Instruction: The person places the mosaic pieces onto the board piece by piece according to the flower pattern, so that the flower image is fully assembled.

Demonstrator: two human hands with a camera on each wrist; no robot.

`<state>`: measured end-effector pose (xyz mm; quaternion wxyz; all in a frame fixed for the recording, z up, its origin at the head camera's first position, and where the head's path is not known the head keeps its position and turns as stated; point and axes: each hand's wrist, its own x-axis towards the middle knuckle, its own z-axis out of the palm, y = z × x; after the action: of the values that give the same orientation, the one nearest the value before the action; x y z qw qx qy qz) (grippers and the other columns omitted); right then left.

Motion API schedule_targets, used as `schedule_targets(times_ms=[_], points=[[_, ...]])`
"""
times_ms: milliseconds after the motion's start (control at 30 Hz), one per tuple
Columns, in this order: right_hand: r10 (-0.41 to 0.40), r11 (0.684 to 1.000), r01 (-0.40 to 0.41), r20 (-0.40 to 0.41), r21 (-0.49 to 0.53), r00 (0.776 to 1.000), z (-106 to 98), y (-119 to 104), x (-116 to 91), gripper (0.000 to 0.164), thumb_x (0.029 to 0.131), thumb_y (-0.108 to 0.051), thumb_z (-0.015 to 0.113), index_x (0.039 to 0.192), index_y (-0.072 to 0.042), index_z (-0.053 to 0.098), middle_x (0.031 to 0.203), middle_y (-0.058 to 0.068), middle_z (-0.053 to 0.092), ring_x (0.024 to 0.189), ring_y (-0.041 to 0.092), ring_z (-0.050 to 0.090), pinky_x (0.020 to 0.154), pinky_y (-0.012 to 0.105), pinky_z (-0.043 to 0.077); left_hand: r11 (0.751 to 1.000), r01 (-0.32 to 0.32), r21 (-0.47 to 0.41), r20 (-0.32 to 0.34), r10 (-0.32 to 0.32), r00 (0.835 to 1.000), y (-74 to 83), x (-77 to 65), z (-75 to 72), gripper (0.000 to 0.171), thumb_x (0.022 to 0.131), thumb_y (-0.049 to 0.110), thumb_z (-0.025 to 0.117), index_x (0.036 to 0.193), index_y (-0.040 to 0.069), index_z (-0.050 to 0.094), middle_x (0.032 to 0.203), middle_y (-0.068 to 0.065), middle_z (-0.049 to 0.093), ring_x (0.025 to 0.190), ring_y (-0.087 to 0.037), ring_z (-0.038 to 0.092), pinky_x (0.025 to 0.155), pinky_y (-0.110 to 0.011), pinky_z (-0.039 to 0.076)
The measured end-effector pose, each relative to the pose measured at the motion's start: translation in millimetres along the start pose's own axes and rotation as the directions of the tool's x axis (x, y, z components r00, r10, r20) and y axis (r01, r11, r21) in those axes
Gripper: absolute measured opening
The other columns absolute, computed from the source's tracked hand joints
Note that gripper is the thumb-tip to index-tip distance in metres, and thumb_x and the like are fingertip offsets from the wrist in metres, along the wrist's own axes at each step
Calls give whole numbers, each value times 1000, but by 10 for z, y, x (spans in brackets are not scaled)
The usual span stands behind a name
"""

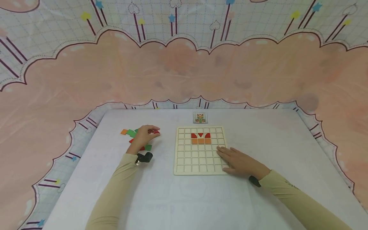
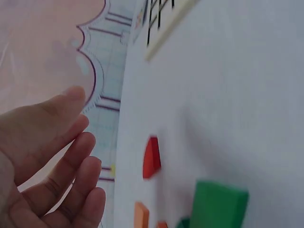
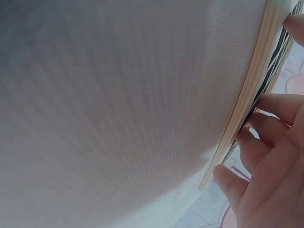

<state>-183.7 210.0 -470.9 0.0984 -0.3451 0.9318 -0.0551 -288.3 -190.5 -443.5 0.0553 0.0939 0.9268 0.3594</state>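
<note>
My left hand (image 1: 144, 135) hovers at the loose pieces left of the board, with thumb and fingers loosely bent. A red piece (image 2: 152, 159) lies on the table just beyond its fingertips in the left wrist view; no piece shows between the fingers there. My right hand (image 1: 240, 162) rests with spread fingers on the right edge of a pale wooden grid board (image 1: 187, 159). Near the board's top, a row of red pieces, a triangle (image 1: 200, 135) between two curved ones, sits above a row of orange squares (image 1: 201, 141).
Beneath and around the left hand lie several pieces, including a green one (image 1: 148, 147) and an orange square (image 1: 124, 131). Behind the board is a small pattern card (image 1: 200, 118) with a coloured figure. White cloth covers the table (image 1: 184, 201); a patterned curtain (image 1: 184, 73) hangs behind.
</note>
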Motion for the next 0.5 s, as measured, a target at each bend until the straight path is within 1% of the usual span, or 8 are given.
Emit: schedule_targets(times_ms=[133, 200, 267, 367, 500], points=[[-9, 1000, 10, -11, 26, 1000, -27, -13, -11, 67, 92, -38, 56, 145, -4, 33, 154, 11, 29, 141, 28, 30, 112, 48, 29, 995, 93, -21, 12, -93, 996, -159, -55, -68, 32, 88, 18, 65, 117, 5, 64, 121, -18, 60, 108, -32, 54, 95, -44, 46], [-12, 1000, 12, -14, 26, 1000, -32, -15, -15, 67, 92, -38, 56, 145, -4, 33, 154, 11, 29, 141, 28, 30, 112, 48, 29, 994, 108, -17, 4, -108, 994, -231, -84, -90, 33, 89, 18, 65, 118, 4, 64, 124, -18, 59, 109, -32, 54, 95, -45, 46], [-12, 1000, 12, -13, 20, 1000, -32, -15, -16, 67, 92, -38, 56, 145, -4, 33, 154, 11, 29, 141, 28, 30, 112, 48, 29, 994, 107, -1, -16, -107, 994, -299, -110, -108, 33, 89, 18, 64, 118, 2, 63, 122, -19, 60, 108, -33, 56, 94, -44, 47], [-7, 1000, 7, -13, 19, 1000, -22, -10, -16, 67, 92, -38, 56, 145, -4, 33, 154, 11, 29, 141, 28, 30, 112, 48, 29, 995, 92, 47, -52, -90, 995, -384, -140, -130, 32, 88, 16, 65, 116, 0, 64, 114, -21, 64, 103, -32, 60, 90, -44, 48], [-1, 1000, 2, -14, 19, 1000, -1, -2, -2, 67, 92, -37, 56, 145, -4, 34, 154, 10, 29, 141, 28, 30, 112, 48, 29, 993, 80, 86, -77, -74, 994, -456, -169, -157, 30, 87, 14, 66, 113, -2, 65, 105, -20, 67, 96, -31, 61, 84, -42, 49]])
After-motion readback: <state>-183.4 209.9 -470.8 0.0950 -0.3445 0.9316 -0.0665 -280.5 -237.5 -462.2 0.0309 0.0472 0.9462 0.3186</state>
